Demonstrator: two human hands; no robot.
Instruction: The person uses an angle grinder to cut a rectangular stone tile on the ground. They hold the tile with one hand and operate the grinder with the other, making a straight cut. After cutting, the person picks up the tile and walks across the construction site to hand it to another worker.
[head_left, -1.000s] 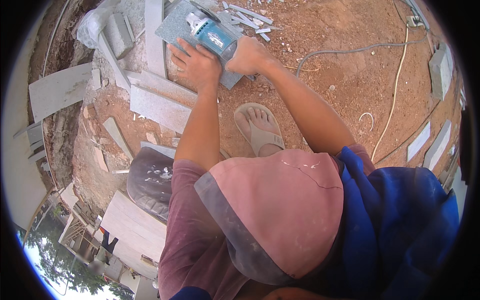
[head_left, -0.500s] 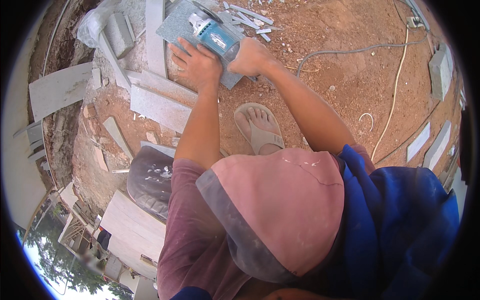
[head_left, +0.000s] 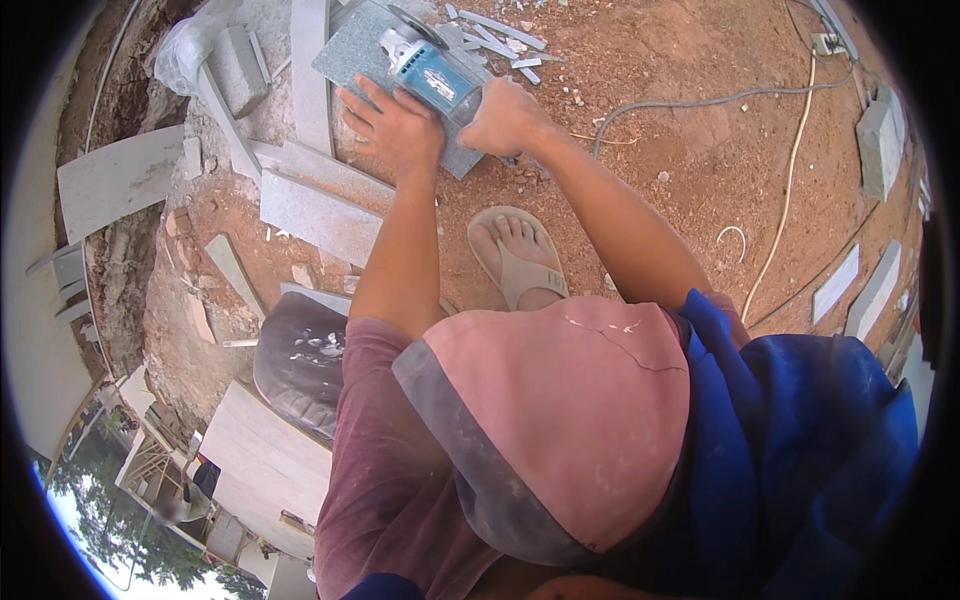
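My right hand [head_left: 503,117] is wrapped round the rear of a teal angle grinder [head_left: 438,78]. The grinder's disc points to the far side and sits over a blue-grey stone slab [head_left: 348,52] on the ground. Fingers spread, my left hand [head_left: 398,130] presses on the slab's near left part, with its thumb close beside the grinder's body; whether the thumb touches it I cannot tell. Thin cut strips of stone [head_left: 490,38] lie just right of the slab's far end. Part of the slab is hidden under the grinder and my hands.
Pale stone slabs [head_left: 318,210] lie left of my left forearm, beside a concrete block [head_left: 240,72] and a plastic bag [head_left: 185,55]. A grey cable [head_left: 690,102] and a cream cord [head_left: 792,170] cross the dirt at right. My sandalled foot [head_left: 517,255] stands below the slab.
The grinder has shifted very slightly toward the right with my right hand. My left hand stays in place on the slab.
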